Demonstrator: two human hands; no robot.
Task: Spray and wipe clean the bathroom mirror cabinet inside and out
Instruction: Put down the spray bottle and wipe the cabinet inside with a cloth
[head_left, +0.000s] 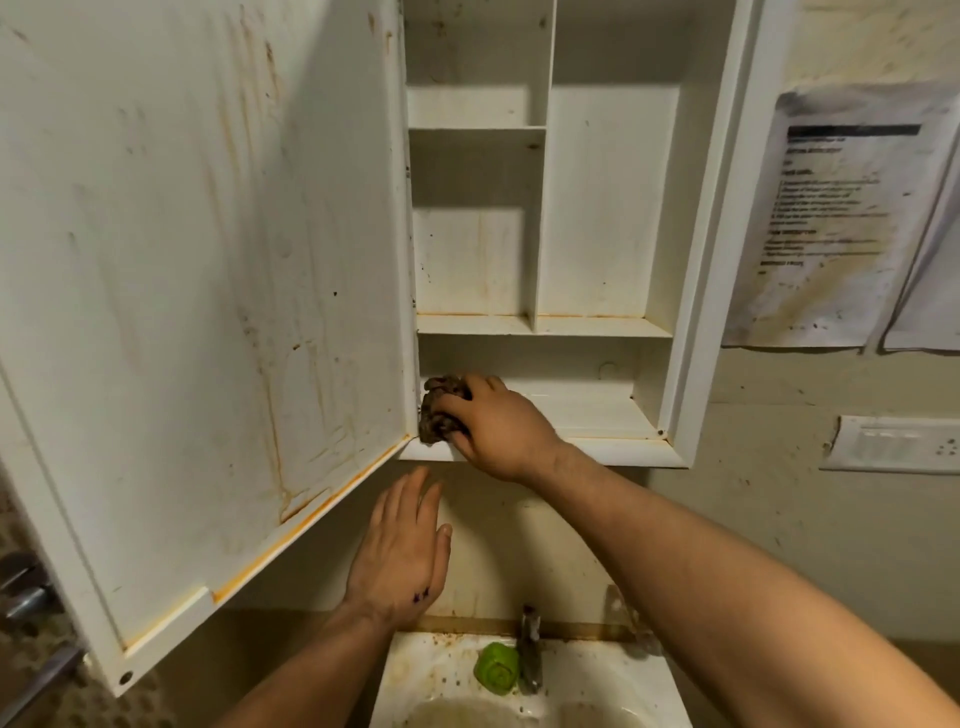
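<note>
R hand (501, 428) holds crumpled brown rag (434, 415), stained white cabinet (623, 451)

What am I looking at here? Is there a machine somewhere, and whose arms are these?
There is no machine here. These are a person's two bare arms, and the single picture comes from a wide-angle camera worn on their head, looking forward and down. In front hangs a white wall cabinet, its stained door swung open to the left. The right hand grips a dark crumpled cloth at the left corner of the lowest compartment. The left hand is below the cabinet, fingers straight, holding nothing. Underneath is a stained sink with a tap and a green object beside it. Printed papers hang on the wall at the right.
</note>
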